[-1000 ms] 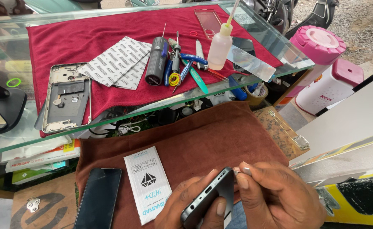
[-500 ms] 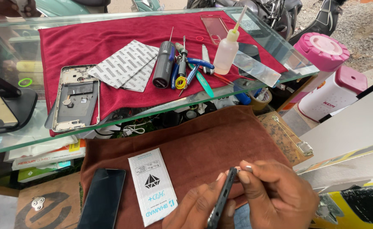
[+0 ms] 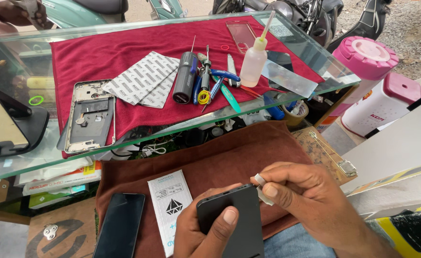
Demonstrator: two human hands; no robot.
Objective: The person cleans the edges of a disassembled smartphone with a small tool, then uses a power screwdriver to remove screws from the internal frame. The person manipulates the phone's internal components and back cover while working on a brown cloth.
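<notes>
Over brown cloth (image 3: 229, 157), left hand (image 3: 205, 229) grips dark phone (image 3: 232, 220), fingers wrapped shut. Right hand (image 3: 311, 200) pinches small white wipe (image 3: 263, 188) at phone's top edge. I judge cleaning underway; next wants steady light strokes.

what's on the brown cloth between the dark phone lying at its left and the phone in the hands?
Head view: a white printed packet lies flat on the brown cloth, between the dark phone and the held phone in the left hand.
</notes>
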